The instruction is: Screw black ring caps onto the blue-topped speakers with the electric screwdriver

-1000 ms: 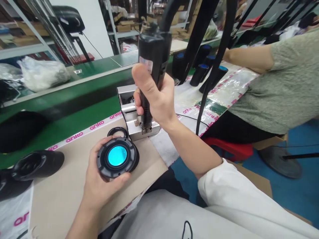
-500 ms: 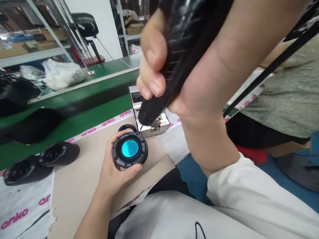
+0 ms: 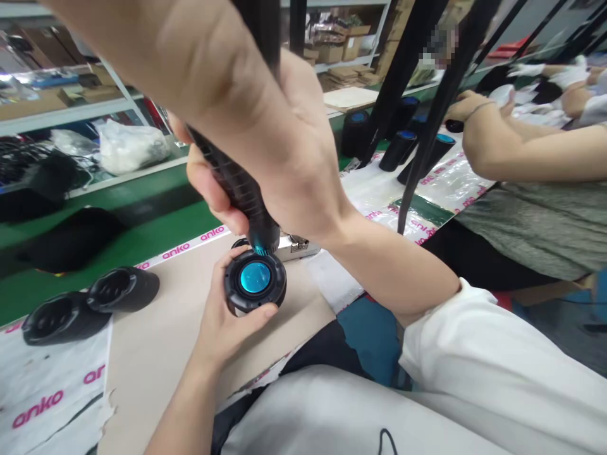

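Note:
My left hand (image 3: pixel 222 328) is wrapped round a black cylindrical speaker (image 3: pixel 279 278), its round end with a shiny blue disc tilted up toward me. My right hand (image 3: pixel 303 145) grips a black electric screwdriver (image 3: pixel 237 189), which points down. The tool's nose is at the far edge of the speaker's rim; its bit is hidden, so I cannot tell whether it sits in a screw. Behind the speaker, a black ring (image 3: pixel 240 242) shows in part. A shiny metal box with a latch (image 3: pixel 296 249) stands just beyond, mostly covered by my right hand and the tool.
Two hollow black housings (image 3: pixel 126 289) lie at the left of the cardboard sheet (image 3: pixel 165 341). Several blue-topped black cylinders (image 3: pixel 398 150) stand at the back right, near dark slanted bars (image 3: pixel 427 139). A co-worker's arm (image 3: pixel 516 139) reaches in from the right.
The screwdriver in my right hand has moved left and down, from above the metal box to the speaker's rim. My left hand keeps hold of the speaker. The view has shifted slightly.

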`<state>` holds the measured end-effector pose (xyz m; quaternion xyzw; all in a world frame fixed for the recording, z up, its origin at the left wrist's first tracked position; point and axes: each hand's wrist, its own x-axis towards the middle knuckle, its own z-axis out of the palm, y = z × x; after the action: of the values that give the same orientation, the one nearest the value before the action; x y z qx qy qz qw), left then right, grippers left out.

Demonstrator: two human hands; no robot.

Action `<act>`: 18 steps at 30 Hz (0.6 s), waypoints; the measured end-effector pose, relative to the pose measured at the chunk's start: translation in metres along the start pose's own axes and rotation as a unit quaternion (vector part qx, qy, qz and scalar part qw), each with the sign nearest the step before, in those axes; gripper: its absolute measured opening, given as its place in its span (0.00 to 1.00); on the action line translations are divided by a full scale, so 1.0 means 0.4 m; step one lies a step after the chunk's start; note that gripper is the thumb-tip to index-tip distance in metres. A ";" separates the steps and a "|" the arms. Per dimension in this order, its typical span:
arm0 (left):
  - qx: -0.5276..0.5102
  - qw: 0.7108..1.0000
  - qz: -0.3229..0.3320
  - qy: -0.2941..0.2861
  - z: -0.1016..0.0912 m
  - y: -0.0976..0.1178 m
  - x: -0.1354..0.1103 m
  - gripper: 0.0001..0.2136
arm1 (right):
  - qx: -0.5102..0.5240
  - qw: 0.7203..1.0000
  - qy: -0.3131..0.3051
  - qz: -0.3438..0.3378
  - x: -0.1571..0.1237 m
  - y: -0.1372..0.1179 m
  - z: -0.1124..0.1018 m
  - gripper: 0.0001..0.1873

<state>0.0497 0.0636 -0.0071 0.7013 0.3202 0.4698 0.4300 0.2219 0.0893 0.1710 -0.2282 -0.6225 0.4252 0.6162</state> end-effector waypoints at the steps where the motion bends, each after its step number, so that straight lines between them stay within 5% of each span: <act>1: 0.001 1.000 -0.002 0.001 0.000 0.000 0.000 0.40 | -0.002 1.000 -0.008 -0.029 -0.005 0.008 -0.002 0.28; 8: -0.004 1.000 0.000 0.006 0.003 0.004 0.003 0.40 | 0.014 0.999 -0.031 -0.036 -0.010 -0.003 -0.010 0.27; 11: -0.011 1.000 0.010 0.010 0.005 0.005 0.006 0.38 | 0.014 0.999 0.039 0.029 -0.016 -0.038 -0.043 0.30; 13: -0.012 1.000 0.012 0.011 0.005 0.004 0.007 0.38 | 0.008 0.995 0.101 -0.004 -0.031 -0.033 -0.081 0.29; 18: -0.002 1.000 0.006 0.013 -0.003 -0.004 0.002 0.40 | -0.048 0.975 0.207 -0.058 -0.068 0.094 -0.158 0.29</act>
<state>0.0490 0.0652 -0.0079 0.6964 0.3207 0.4821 0.4240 0.2774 0.1029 0.1173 -0.3039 -0.5133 0.3016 0.7438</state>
